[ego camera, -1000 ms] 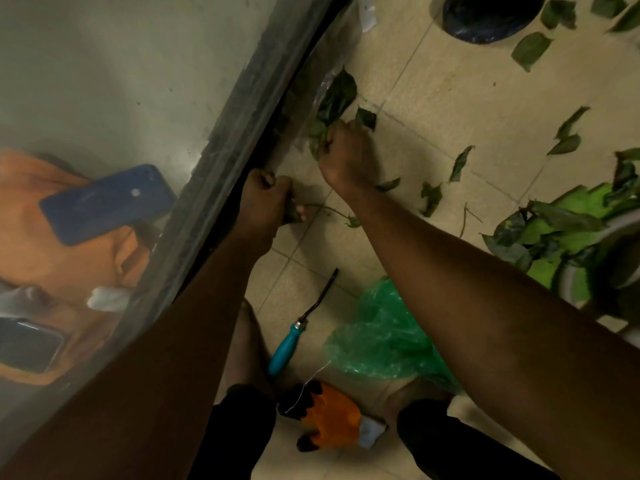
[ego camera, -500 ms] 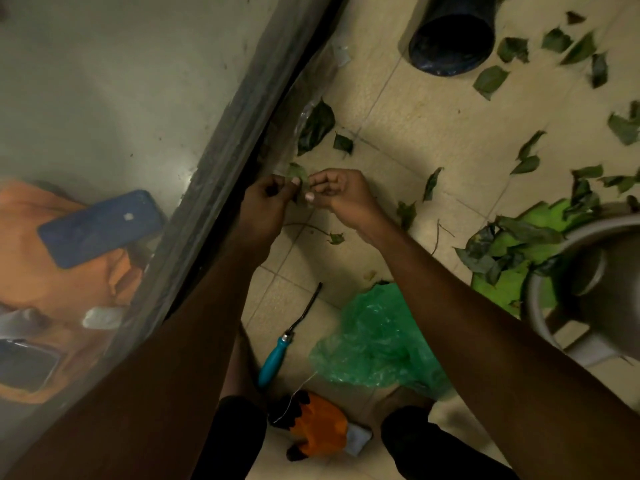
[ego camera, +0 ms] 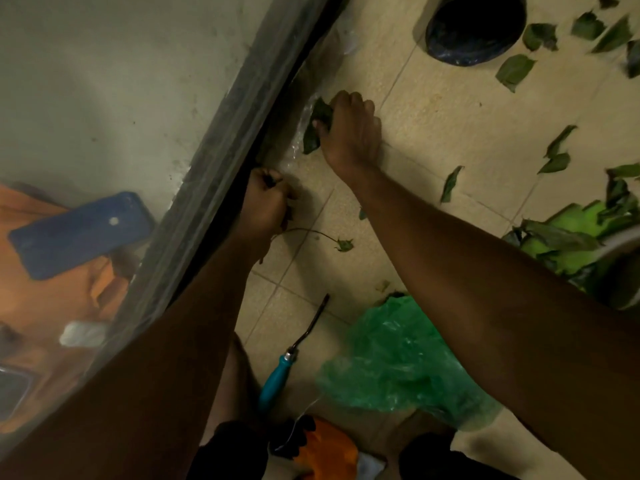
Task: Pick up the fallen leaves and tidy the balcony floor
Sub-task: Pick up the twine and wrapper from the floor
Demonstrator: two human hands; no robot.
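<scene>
While right hand (ego camera: 349, 133) grasps a leaf (ego camera: 317, 128) by door frame (ego camera: 242, 98), left hand (ego camera: 266, 202) clenches gathered leaves (ego camera: 288, 216), apparently freeing right for picking.

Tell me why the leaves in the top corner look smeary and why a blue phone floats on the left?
Head view: the top-right leaves smear from motion blur; the blue phone is only a reflection in the glass pane; light is dim, so arms look dark.
</scene>
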